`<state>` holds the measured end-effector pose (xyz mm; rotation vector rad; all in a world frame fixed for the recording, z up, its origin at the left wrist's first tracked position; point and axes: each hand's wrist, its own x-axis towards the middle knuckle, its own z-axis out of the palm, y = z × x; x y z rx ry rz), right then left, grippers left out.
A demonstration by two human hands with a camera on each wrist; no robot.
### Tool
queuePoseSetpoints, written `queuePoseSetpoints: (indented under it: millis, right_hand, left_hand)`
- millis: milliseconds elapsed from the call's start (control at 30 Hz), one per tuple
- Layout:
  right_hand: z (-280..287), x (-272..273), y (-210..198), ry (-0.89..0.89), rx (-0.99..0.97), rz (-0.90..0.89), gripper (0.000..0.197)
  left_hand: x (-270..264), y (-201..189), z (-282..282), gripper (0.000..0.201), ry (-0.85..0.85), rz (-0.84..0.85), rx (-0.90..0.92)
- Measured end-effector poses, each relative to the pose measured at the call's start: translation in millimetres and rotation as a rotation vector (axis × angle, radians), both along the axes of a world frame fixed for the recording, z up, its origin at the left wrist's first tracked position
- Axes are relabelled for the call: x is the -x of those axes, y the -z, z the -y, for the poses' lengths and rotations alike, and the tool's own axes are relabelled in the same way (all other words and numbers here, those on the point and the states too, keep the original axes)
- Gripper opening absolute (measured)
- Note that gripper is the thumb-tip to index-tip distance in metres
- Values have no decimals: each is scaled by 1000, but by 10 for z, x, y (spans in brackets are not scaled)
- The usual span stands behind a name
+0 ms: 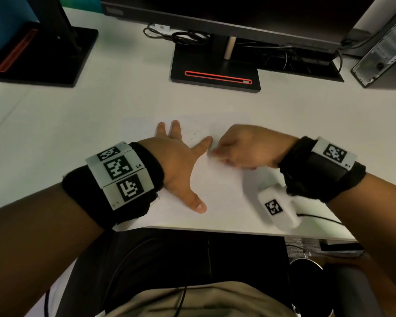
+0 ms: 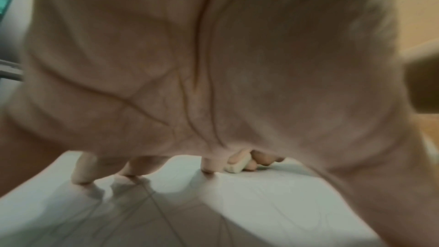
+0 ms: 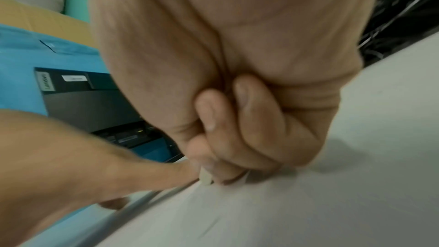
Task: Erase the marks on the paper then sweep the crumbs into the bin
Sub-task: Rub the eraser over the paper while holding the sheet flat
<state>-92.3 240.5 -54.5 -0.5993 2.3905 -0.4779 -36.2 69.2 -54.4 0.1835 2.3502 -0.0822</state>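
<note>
While the left grip (image 1: 181,161) lies spread flat, fingers pressing the paper (image 1: 217,186) to the counter (image 1: 78,124), the thin sheet looks light and easily creased, so it needs that pinning just beside the rubbing. To its right, the right grip (image 1: 242,149) pinches a small pale eraser (image 2: 237,165) at its upper end, tip on the paper; it seems soft, best held low.

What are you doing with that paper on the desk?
A person is rubbing out pencil marks. The left hand lies flat with spread fingers, pinning the paper to the desk. The right hand pinches a small white eraser against the sheet. Faint marks remain.
</note>
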Motion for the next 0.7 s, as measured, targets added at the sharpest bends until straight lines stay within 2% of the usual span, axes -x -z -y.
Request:
queuePoseSetpoints:
  millis: [100, 200, 333, 400, 500, 633, 700]
  right_hand:
    - [9, 50, -29, 12, -4, -57, 45]
    - [57, -78, 34, -72, -8, 21, 46]
    - [6, 68, 0, 23, -7, -67, 49]
    - [40, 32, 11, -24, -5, -98, 48]
    - [84, -54, 48, -103, -26, -50, 47]
    - [45, 90, 0, -7, -20, -104, 50]
    - [88, 23, 14, -86, -22, -105, 48]
  left_hand:
    - [-7, -11, 1, 147, -1, -1, -3]
    - [1, 19, 11, 153, -4, -12, -8]
    - [-8, 28, 33, 160, -21, -12, -15]
    - [-10, 32, 42, 163, -22, -16, -10]
    - [-6, 36, 42, 165, -19, -24, 6]
    - [-21, -5, 36, 164, -8, -31, 25]
    - [-24, 2, 48, 164, -5, -33, 24]
